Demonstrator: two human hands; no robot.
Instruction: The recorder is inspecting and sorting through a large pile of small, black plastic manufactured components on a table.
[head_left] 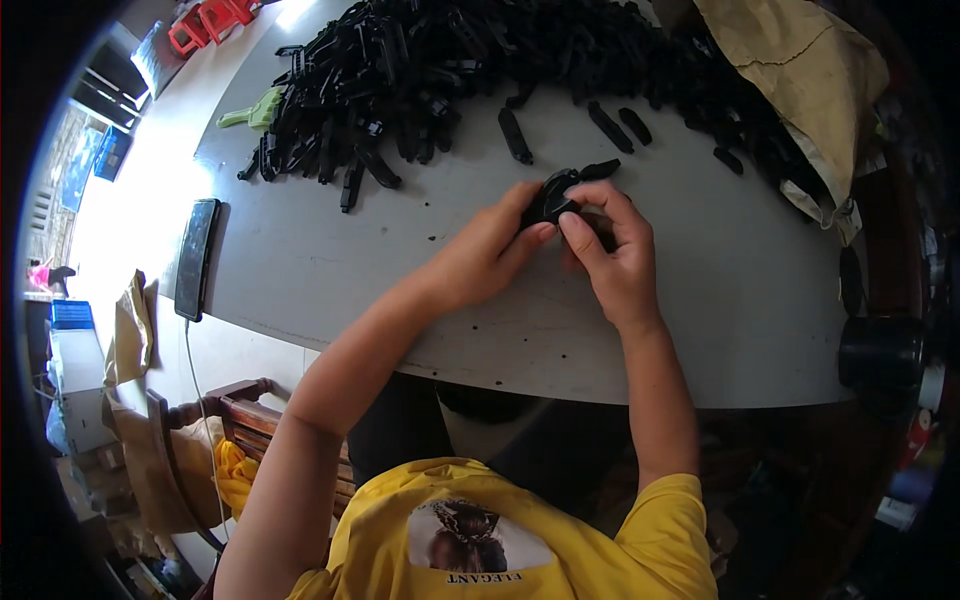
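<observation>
Both hands meet over the middle of the grey table (pixel 400 270). My left hand (pixel 497 238) is closed on one end of a small curved black plastic part (pixel 549 199). From the other side, the thumb and fingers of my right hand (pixel 618 240) pinch the same part; its lower portion is hidden behind them. Just past my right fingertips lies another slim black piece (pixel 600 169). Farther off, loose long black plastic pieces (pixel 515 136) lie in front of a large heap of similar black pieces (pixel 400 80).
A green scoop-like tool (pixel 255 110) sits at the heap's left edge. On the table's left edge rests a phone (pixel 197 258) with a white cable. A brown paper sack (pixel 800 70) stands at the far right, and a black cylindrical object (pixel 880 353) is by the right edge.
</observation>
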